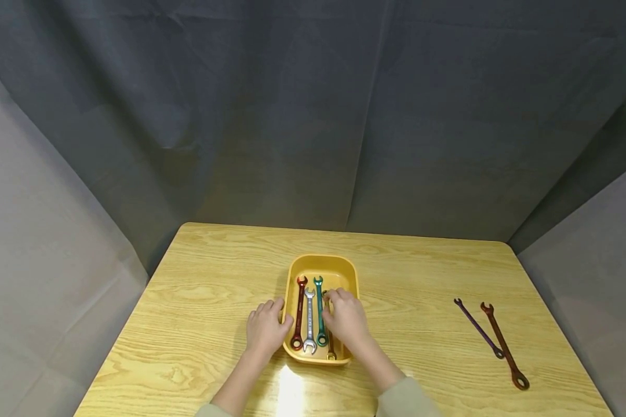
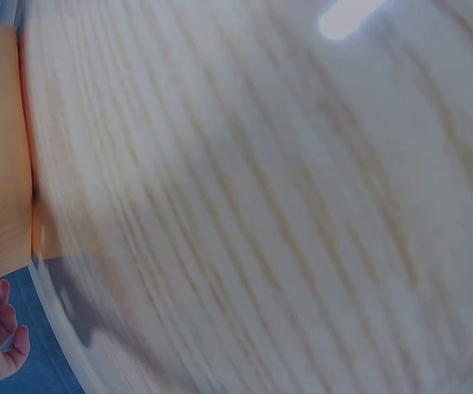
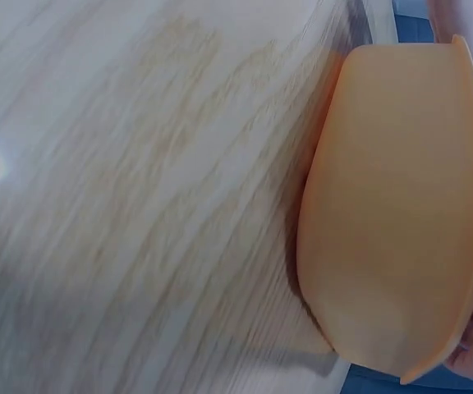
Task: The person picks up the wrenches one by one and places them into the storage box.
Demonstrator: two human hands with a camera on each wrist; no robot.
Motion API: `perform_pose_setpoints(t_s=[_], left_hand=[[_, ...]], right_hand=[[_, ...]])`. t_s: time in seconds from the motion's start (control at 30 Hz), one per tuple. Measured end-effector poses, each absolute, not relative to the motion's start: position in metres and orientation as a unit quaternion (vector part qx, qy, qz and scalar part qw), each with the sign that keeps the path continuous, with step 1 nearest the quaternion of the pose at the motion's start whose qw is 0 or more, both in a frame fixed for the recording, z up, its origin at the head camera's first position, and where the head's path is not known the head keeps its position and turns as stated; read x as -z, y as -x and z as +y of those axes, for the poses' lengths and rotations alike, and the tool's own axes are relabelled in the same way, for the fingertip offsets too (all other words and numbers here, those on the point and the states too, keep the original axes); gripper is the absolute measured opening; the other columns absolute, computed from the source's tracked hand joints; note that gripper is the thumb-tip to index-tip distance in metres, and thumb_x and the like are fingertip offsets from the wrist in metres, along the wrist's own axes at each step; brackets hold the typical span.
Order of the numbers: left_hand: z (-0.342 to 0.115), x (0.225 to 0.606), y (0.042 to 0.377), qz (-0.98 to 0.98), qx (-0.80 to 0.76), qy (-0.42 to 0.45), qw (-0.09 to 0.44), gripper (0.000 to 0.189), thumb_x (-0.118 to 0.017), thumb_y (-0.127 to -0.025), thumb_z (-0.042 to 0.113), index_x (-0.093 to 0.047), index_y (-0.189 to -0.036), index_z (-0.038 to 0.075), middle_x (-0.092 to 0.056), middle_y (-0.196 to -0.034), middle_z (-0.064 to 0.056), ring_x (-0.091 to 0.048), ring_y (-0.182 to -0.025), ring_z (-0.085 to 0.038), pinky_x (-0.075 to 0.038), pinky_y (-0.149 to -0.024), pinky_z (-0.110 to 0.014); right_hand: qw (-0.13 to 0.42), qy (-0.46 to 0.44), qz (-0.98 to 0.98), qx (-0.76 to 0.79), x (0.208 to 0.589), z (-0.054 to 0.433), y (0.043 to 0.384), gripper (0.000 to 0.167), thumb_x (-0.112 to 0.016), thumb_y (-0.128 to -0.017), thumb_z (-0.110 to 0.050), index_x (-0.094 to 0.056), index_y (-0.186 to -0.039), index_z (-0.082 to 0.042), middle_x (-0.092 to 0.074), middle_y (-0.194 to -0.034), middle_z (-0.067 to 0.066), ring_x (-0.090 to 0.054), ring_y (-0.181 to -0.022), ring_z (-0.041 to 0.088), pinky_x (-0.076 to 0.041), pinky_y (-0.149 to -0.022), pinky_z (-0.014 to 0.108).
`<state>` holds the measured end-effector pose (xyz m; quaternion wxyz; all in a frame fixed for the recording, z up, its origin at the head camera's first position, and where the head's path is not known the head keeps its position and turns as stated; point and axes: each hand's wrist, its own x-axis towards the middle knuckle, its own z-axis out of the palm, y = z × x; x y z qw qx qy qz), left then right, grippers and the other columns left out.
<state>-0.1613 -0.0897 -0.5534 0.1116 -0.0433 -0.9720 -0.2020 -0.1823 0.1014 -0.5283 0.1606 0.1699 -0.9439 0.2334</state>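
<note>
Under your right hand (image 1: 347,317), whose grip I cannot tell, the gold wrench (image 1: 331,347) in the yellow tray (image 1: 339,267) should feel stiff, slick and modestly heavy, so pinch it mid-length while your left hand (image 1: 265,330) rests loosely at the tray's edge.

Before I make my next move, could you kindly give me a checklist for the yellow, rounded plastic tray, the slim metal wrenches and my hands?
1. Yellow, rounded plastic tray sits on the yellow wood-grain table: ok.
2. Left hand at the tray's left rim: ok; firmness of hold, cannot tell.
3. Slim dark-red metal wrench, silver metal wrench and green metal wrench inside the tray: ok.
4. Slim gold metal wrench inside the tray: ok, partly hidden by the right hand.
5. Right hand's grip on the gold wrench: cannot tell.
6. Table right of the tray free of wrenches: not ok; a slim purple metal wrench and a longer reddish-brown metal wrench lie there.
</note>
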Motion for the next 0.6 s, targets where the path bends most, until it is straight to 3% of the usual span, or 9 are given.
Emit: perform_pose_setpoints(t_s=[0.23,0.6], left_hand=[[-0.090,0.554,0.161,-0.973,0.199,0.042,0.112,0.038,-0.056,-0.082,0.031,-0.059,-0.115,0.012,-0.064,-0.100,-0.008,-0.058,-0.086,-0.025,-0.044,-0.072,-0.038],[-0.090,0.554,0.162,-0.973,0.198,0.042,0.114,0.034,-0.056,-0.081,0.030,-0.059,-0.111,0.013,-0.064,-0.096,-0.007,-0.057,-0.083,-0.023,-0.044,-0.069,-0.036]], right_hand=[[0.165,-0.188,-0.945,-0.210,0.524,0.115,0.183,0.025,-0.069,-0.071,-0.011,-0.065,-0.095,-0.007,-0.063,-0.092,0.006,-0.058,-0.086,0.025,-0.046,-0.080,0.044],[0.166,-0.193,-0.949,-0.188,0.522,0.139,0.185,0.024,-0.067,-0.073,-0.018,-0.063,-0.096,-0.011,-0.060,-0.097,0.006,-0.055,-0.094,0.027,-0.040,-0.088,0.048]])
